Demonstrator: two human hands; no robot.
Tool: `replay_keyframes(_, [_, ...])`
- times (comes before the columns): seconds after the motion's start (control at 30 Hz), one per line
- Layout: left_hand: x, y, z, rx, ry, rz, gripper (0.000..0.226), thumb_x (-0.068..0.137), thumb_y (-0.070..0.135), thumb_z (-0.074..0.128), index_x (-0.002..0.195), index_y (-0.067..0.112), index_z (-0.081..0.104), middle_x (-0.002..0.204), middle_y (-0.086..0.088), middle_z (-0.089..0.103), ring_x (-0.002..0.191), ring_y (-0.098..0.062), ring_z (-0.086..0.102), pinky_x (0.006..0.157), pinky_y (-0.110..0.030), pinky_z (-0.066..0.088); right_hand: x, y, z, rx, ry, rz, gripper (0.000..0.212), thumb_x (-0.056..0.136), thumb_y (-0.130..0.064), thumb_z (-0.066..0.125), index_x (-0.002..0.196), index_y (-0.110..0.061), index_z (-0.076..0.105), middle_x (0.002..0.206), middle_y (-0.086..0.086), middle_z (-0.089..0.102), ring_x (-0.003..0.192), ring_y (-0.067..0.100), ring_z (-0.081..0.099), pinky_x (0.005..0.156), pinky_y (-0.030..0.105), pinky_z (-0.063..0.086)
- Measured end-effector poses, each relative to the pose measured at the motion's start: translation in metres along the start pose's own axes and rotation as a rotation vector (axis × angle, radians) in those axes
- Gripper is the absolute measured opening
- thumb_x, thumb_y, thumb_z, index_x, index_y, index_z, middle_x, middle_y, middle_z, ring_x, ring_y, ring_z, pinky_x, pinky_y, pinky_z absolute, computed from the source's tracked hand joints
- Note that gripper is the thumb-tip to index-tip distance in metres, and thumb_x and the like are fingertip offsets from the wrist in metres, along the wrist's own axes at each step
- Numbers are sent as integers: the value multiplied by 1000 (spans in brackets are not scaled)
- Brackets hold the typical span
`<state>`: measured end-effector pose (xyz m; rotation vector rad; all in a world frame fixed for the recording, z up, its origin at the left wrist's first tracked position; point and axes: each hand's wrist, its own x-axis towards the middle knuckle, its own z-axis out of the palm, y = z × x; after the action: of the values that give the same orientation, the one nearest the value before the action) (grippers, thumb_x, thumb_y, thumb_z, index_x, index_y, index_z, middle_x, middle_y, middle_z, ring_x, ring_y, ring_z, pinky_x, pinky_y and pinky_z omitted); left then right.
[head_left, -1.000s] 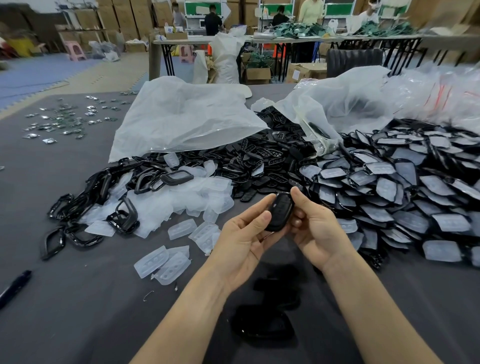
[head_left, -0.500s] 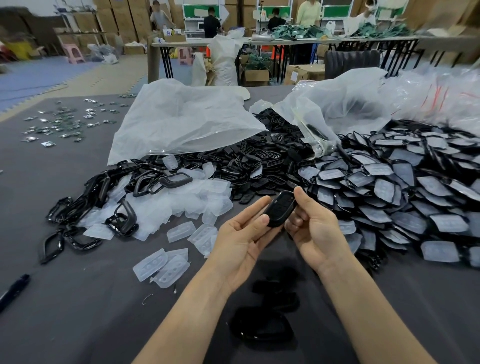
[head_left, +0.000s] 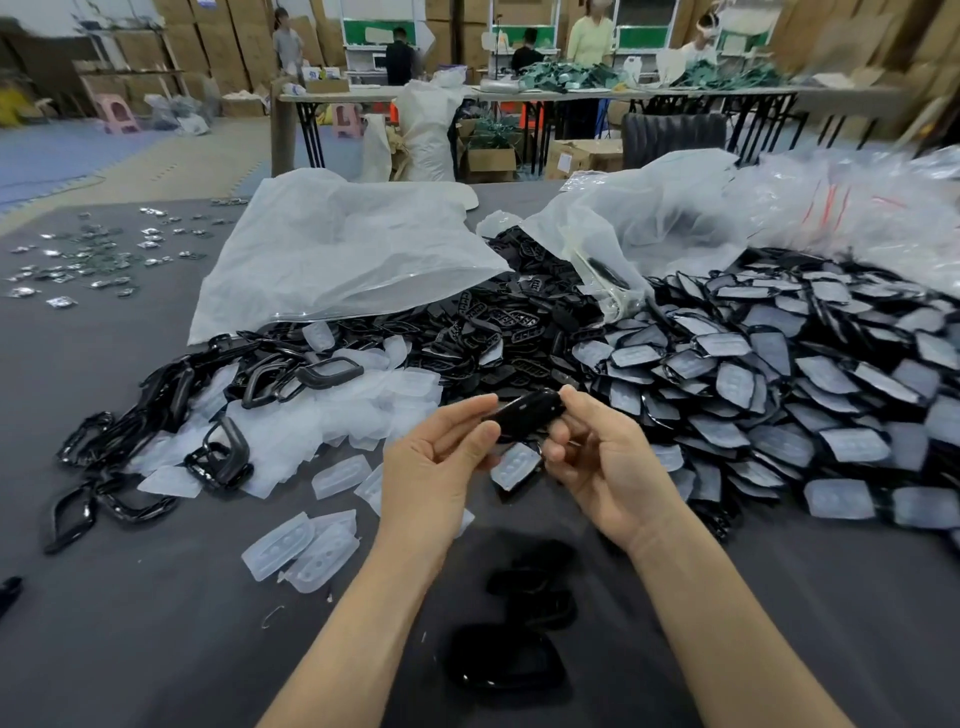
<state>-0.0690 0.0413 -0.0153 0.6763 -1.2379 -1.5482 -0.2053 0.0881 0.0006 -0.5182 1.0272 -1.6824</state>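
A glossy black key-fob shell (head_left: 527, 413) is held above the grey table (head_left: 130, 623) between both hands. My left hand (head_left: 441, 467) pinches its left end between thumb and forefinger. My right hand (head_left: 597, 457) grips its right end with curled fingers. The shell lies roughly level, turned edge-on to me. Just below the hands a translucent button pad (head_left: 516, 466) lies on the table.
A heap of black shells with pads (head_left: 779, 395) fills the right. Black frames (head_left: 156, 415) and loose translucent pads (head_left: 332, 415) lie left. Plastic bags (head_left: 337, 249) sit behind. Finished black fobs (head_left: 506, 657) lie near me. Small metal parts (head_left: 93, 254) are scattered far left.
Both hands have turned the black shell from upright to nearly level and lifted it slightly. A translucent pad now shows on the table under the hands.
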Motion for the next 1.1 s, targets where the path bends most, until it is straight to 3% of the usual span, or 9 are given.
replay_keyframes(0.17, [-12, 1, 10, 517, -54, 372, 40, 83, -2, 70, 98, 35, 70, 88, 31, 69, 87, 10, 66, 78, -5, 46, -2, -15, -9, -190, 56, -70, 22, 86, -21, 63, 68, -14, 52, 50, -4, 45, 36, 6, 34, 38, 17, 22])
replay_keyframes(0.33, [-18, -2, 9, 801, -177, 778, 26, 80, 2, 70, 103, 12, 75, 100, 12, 70, 93, 1, 66, 85, -12, 50, -4, -31, -20, -546, 34, -54, 17, 85, 7, 50, 78, -8, 55, 45, -3, 43, 35, 8, 36, 36, 16, 25])
replay_keyframes(0.6, [-20, -15, 17, 826, -270, 903, 20, 78, 4, 75, 99, 5, 75, 95, 2, 74, 94, -10, 63, 84, -21, 53, -9, -57, -33, -893, -181, 40, 18, 93, 5, 50, 106, -7, 48, 49, -7, 44, 39, 2, 41, 40, 14, 29])
replay_keyframes(0.67, [-23, -17, 19, 805, -273, 836, 33, 82, 27, 74, 111, 11, 72, 114, 4, 69, 108, -8, 58, 92, -22, 49, -10, -63, -37, -907, -224, -17, 18, 95, 4, 49, 109, -6, 47, 56, -1, 41, 42, 3, 38, 42, 14, 30])
replay_keyframes(0.73, [-27, -16, 20, 657, -269, 555, 56, 79, 50, 71, 128, 24, 60, 135, 6, 58, 123, -3, 52, 97, -18, 46, -11, -65, -41, -944, -239, -101, 16, 96, 3, 48, 107, -9, 47, 61, 2, 38, 45, 4, 34, 43, 15, 30])
replay_keyframes(0.8, [-30, -13, 20, 470, -282, 245, 66, 76, 59, 70, 134, 35, 50, 131, 9, 59, 118, 2, 56, 89, -15, 50, -12, -63, -43, -1046, -273, -175, 17, 96, 0, 49, 106, -14, 47, 59, -1, 38, 46, 5, 32, 44, 16, 28])
replay_keyframes(0.9, [-26, -16, 17, 423, -229, 113, 66, 76, 61, 61, 134, 30, 52, 107, 10, 72, 95, -2, 68, 80, -21, 55, -12, -60, -42, -1187, -262, -242, 18, 96, -6, 52, 101, -23, 51, 55, -7, 43, 46, 6, 33, 45, 17, 29])
replay_keyframes(1.03, [-18, -14, 9, 461, -55, 181, 32, 91, 42, 50, 118, 29, 64, 61, 15, 64, 50, 1, 53, 55, -9, 42, 17, -95, -56, -1286, 170, -468, 12, 95, -9, 53, 92, -20, 57, 72, -4, 61, 45, 2, 44, 43, 16, 38])
replay_keyframes(1.1, [-8, -17, -2, 476, 47, 174, 20, 96, 32, 51, 105, 30, 68, 47, 18, 49, 42, -2, 36, 45, -9, 29, 38, -120, -70, -1341, 472, -487, 8, 94, -14, 53, 92, -19, 58, 82, 1, 66, 64, 10, 57, 59, 25, 43])
